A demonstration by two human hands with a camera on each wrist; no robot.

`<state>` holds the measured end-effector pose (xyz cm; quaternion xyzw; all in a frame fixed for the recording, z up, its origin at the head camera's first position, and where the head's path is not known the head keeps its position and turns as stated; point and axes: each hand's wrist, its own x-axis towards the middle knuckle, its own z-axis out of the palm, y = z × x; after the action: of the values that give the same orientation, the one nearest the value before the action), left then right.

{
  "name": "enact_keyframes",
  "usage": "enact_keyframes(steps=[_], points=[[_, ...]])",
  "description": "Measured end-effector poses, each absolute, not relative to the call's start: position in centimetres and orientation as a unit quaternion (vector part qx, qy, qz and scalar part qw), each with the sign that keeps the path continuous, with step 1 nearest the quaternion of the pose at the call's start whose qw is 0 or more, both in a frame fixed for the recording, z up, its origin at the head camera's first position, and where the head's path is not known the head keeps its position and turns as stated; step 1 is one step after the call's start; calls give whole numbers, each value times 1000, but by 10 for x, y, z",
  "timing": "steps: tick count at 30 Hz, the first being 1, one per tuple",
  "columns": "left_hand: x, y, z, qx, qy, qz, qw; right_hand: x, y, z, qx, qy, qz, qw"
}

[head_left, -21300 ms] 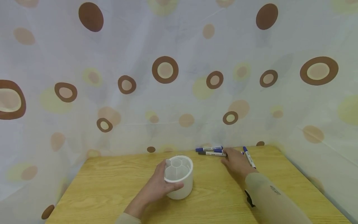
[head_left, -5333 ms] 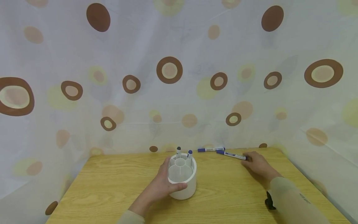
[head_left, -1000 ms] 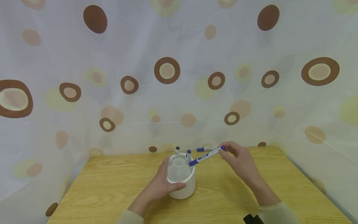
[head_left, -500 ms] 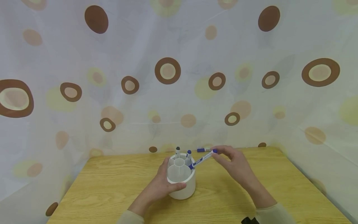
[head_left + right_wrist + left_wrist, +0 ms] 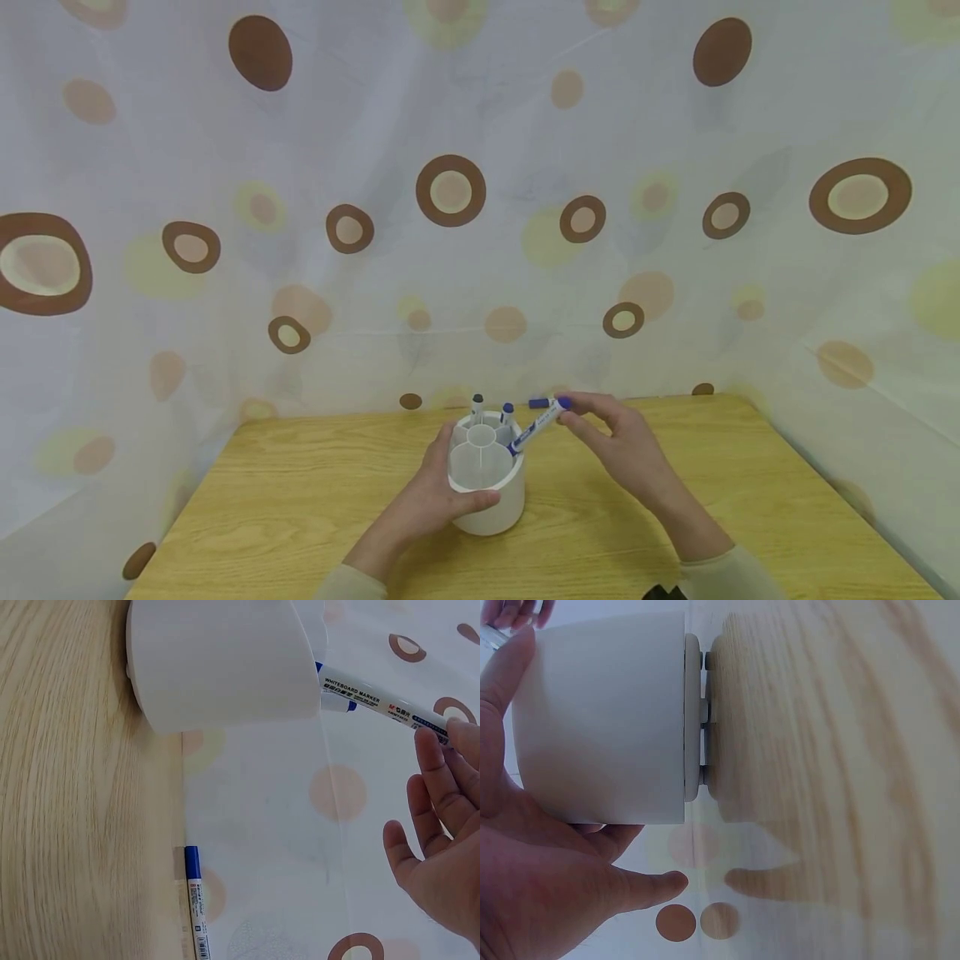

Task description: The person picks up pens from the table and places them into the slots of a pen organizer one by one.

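A white round pen holder [image 5: 491, 512] with inner compartments stands on the table. My left hand [image 5: 427, 493] grips its left side, thumb [image 5: 514, 664] across the near wall. Between thumb and fingers my right hand [image 5: 618, 446] pinches a blue whiteboard marker [image 5: 538, 427] by its rear end. The marker leans, its blue cap inside the right compartment at the rim. A black-capped marker [image 5: 477, 408] and a blue-capped marker [image 5: 507, 414] stand upright in the back compartments.
Another blue marker [image 5: 196, 907] lies on the wooden table [image 5: 300, 500] along its back edge, partly hidden behind my right hand in the head view. A dotted curtain [image 5: 480, 275] hangs behind the table and at both sides.
My right hand has brought the pinched marker left and down, so its cap has gone inside the rim and it stands steeper. The left hand keeps its grip on the pen holder.
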<state>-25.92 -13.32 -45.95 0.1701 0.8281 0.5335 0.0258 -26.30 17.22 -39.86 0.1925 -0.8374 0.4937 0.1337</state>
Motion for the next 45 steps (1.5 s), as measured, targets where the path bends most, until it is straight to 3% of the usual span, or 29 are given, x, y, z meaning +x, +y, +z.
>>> enact_keyframes(steps=[13,29,45], points=[[-258,-133,-458,173,827,535,26,-268,174,-397,188,-858,457,139],[-261,-133,-461,167,830,531,31,-321,216,-412,225,-892,360,157],[-261,-133,-461,167,830,532,28,-357,239,-437,214,-919,318,89]])
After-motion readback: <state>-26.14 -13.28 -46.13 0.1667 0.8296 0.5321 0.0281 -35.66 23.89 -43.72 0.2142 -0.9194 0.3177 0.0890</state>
